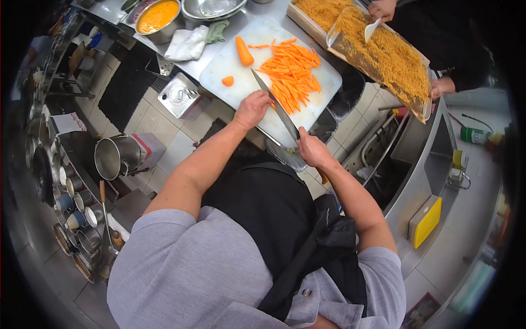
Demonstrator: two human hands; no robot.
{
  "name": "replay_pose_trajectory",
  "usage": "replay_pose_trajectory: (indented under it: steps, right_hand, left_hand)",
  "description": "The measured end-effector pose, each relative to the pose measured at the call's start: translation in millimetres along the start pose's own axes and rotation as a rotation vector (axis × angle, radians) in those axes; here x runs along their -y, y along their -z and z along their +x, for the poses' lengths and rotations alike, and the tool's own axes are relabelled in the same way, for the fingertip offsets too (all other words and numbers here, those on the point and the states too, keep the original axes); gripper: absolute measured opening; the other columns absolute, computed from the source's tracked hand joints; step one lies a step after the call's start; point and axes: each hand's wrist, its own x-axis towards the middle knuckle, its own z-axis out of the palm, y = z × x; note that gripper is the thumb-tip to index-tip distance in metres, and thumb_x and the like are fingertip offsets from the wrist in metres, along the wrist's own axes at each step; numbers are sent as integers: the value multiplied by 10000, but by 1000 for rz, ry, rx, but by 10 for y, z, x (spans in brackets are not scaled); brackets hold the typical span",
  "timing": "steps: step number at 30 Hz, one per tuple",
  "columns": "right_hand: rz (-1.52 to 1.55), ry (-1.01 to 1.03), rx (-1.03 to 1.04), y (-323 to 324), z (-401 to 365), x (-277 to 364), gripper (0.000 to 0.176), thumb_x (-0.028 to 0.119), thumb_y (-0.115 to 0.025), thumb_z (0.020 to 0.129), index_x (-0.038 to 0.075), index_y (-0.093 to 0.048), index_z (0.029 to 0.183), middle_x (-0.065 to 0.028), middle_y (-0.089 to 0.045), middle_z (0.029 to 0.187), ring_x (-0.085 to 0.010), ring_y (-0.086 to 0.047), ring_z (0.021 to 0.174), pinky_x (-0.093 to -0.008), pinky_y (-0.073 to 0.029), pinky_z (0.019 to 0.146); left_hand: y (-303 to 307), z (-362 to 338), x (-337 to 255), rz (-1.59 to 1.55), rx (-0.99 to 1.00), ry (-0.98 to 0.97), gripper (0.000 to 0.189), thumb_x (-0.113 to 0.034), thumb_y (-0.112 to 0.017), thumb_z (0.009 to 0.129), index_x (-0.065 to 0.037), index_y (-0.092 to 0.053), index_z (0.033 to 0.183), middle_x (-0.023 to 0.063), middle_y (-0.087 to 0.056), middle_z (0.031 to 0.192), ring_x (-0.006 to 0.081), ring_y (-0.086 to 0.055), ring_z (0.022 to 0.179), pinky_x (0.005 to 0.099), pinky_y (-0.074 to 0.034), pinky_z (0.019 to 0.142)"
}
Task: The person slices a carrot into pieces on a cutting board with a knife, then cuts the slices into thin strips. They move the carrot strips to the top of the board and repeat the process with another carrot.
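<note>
A long knife lies diagonally over the white cutting board, and my right hand is closed round its handle at the board's near edge. My left hand is closed beside the blade, on the board's near left part; a bit of orange shows by its fingertips, too small to make out. Beyond the blade spreads a pile of thin carrot strips. A larger carrot piece and a small carrot chunk rest on the board's left side.
Back left are a bowl of orange liquid, a white cloth and a green cloth. At the right, another person's hand holds a white scoop over a tray of orange crumbs. A steel pot stands lower left.
</note>
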Motion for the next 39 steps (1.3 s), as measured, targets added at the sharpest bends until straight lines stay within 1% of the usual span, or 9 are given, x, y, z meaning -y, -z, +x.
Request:
replay_pose_trajectory:
  steps: [4, 10, 13, 16, 19, 28, 34, 37, 39]
  right_hand:
    - [-57, 4, 1, 240, -68, -58, 246, 196, -534, 1025, 26, -431, 1170, -334, -689, 939, -539, -659, 928, -615, -498, 810]
    - [-29, 12, -89, 231, -482, -215, 235, 206, -531, 1024, 56, -440, 1180, -314, -687, 877, -532, -660, 896, -630, -487, 781]
    - [-73, 16, 32, 89, -449, -321, 220, 211, -536, 1021, 80, -434, 1166, -312, -690, 891, -535, -656, 910, -635, -487, 791]
    - [-63, -7, -69, 103, -286, -497, 225, 215, -538, 1021, 78, -429, 1162, -314, -692, 908, -539, -654, 919, -638, -486, 798]
    - [-78, -5, -118, 185, -189, -469, 239, 214, -543, 1018, 66, -427, 1164, -320, -694, 945, -544, -649, 947, -633, -488, 806]
    - [-62, 4, -96, 101, -269, -111, 236, 212, -531, 1022, 36, -441, 1152, -307, -705, 954, -525, -663, 955, -626, -493, 819]
    - [-153, -74, -79, 94, -342, -38, 239, 224, -510, 1025, 62, -467, 1196, -275, -723, 939, -492, -687, 944, -606, -515, 803]
    - [-159, -71, -158, 218, -450, -41, 273, 216, -577, 985, 72, -476, 1193, -267, -720, 956, -478, -696, 933, -588, -532, 788]
    - [-125, -25, -353, 313, -499, -74, 338, 220, -661, 925, 74, -476, 1167, -251, -715, 1002, -463, -707, 922, -579, -544, 776]
  left_hand:
    - [32, -9, -11, -5, 5, -2, 122, 28, -723, 824, -60, -673, 892, 100, -678, 980, 306, -690, 915, 377, -586, 798]
    - [611, -61, 7, -41, -58, 238, 182, 1, -716, 843, -52, -653, 1005, 103, -673, 986, 238, -691, 821, 353, -570, 723]
    - [924, -11, 270, 109, -100, 304, 212, 8, -706, 842, -53, -673, 1042, 118, -678, 998, 256, -688, 857, 372, -573, 787]
    - [947, 179, 596, 267, -93, 255, 245, 6, -684, 836, -55, -712, 1072, 142, -692, 1033, 303, -687, 951, 418, -563, 896]
    - [844, 255, 621, 362, 177, 302, 281, -12, -641, 831, -89, -758, 1074, 173, -687, 1157, 411, -646, 1082, 474, -532, 990]
    - [641, 82, -64, 351, 382, 502, 300, -92, -655, 878, -121, -670, 1177, 205, -605, 1159, 403, -627, 1132, 491, -531, 975]
    - [811, 193, -263, 181, 193, 300, 383, -106, -763, 818, -98, -651, 1184, 169, -611, 1181, 384, -615, 1137, 462, -518, 994]
    - [742, 350, -620, 97, 187, 7, 434, -103, -779, 808, -101, -655, 1224, 146, -612, 1252, 376, -594, 1171, 451, -488, 1030]
    - [653, 507, -991, 108, 350, -195, 519, -204, -791, 835, -128, -637, 1326, 135, -572, 1400, 367, -524, 1327, 541, -417, 1119]
